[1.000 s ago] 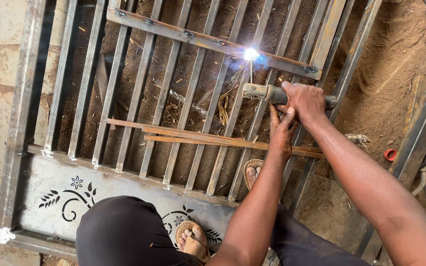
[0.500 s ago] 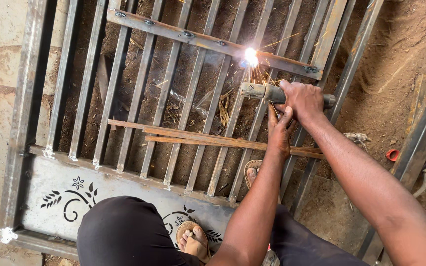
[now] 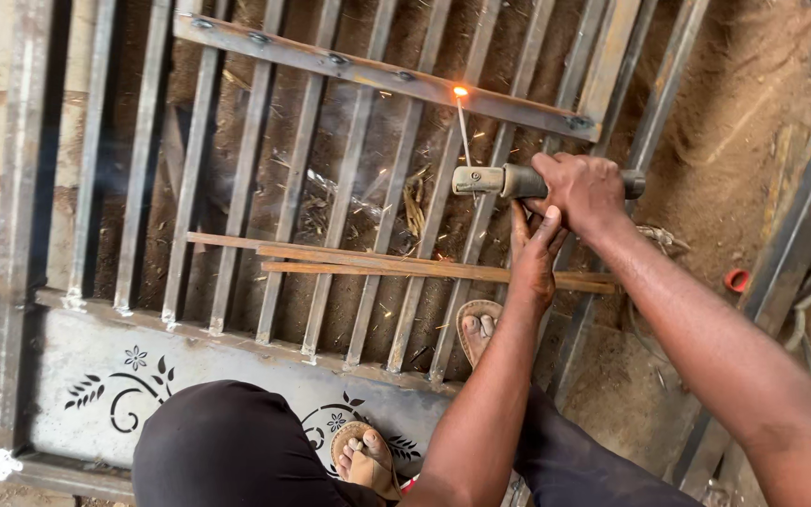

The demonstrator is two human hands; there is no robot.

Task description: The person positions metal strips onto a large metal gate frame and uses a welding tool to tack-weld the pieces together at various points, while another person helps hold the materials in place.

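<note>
Your right hand (image 3: pixel 586 191) grips the rigid electrode holder (image 3: pixel 504 180) firmly by its handle; left hand (image 3: pixel 532 253) braces beneath. Thin rod (image 3: pixel 463 127) likely brittle, glowing against the gate's crossbar (image 3: pixel 368 71).

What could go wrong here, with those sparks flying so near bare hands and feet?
Both the right hand and the left hand are ungloved on the electrode holder, so sparks from the glowing rod tip could burn them. Sparks also scatter toward the sandalled foot between the gate bars, and might ignite the dry straw.
</note>
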